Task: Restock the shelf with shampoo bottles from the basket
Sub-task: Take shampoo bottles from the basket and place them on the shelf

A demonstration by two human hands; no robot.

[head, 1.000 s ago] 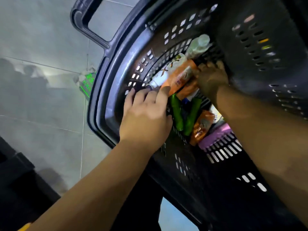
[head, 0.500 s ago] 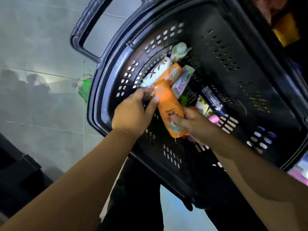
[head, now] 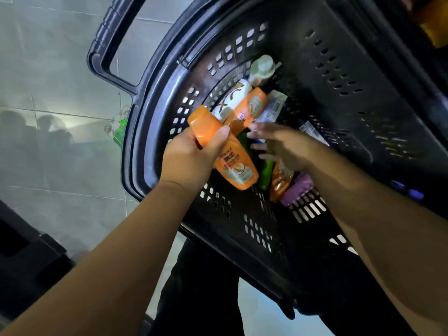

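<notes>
Hard to read first: the right hand (head: 286,149) is motion-blurred, and it covers part of the pile at the bottom of the basket (head: 150,132), so the items under it can't be told. Basket's far side & top-right corner are dark and cut off by the frame edge.

Left hand (head: 186,161) grips an orange shampoo bottle (head: 232,163) just inside the basket's left rim. Fingers are wrapped behind it w/ the thumb across the front, near the cap end. Right hand is spread, fingers straight, holding nothing, above the basket's middle; touching anything or not, can't tell.

In the basket bottom lie a 2nd orange bottle (head: 249,110), a white bottle (head: 232,100), a pale-capped bottle (head: 261,69), a green bottle (head: 265,173), an orange pouch (head: 281,183) & a purple item (head: 298,192).
</notes>
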